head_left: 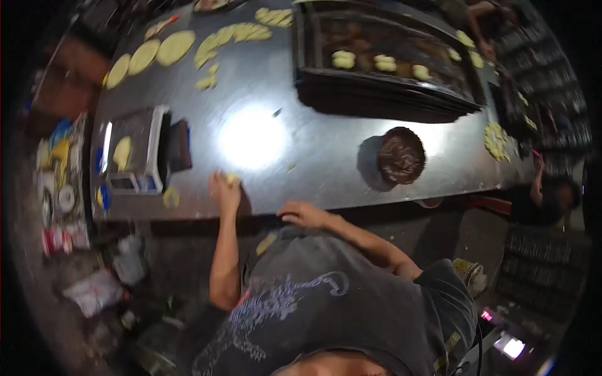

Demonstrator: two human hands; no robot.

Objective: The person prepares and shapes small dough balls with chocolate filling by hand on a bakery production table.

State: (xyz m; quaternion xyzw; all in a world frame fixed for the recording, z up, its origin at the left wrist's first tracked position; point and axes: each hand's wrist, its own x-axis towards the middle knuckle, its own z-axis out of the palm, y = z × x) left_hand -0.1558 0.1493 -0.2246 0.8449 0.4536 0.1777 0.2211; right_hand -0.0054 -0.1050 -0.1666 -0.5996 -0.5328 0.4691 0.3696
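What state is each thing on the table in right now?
left hand, pinching dough piece
right hand, empty, resting on table edge
scale, loaded with one dough lump
top tray, partly filled with dough balls
dough discs, flattened, in a row

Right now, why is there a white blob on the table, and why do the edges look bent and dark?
Head view: glare whites out a patch of the shiny metal table; the wide lens bows the table's edges and blackens the corners; the whole frame is soft, the left hand slightly smeared.
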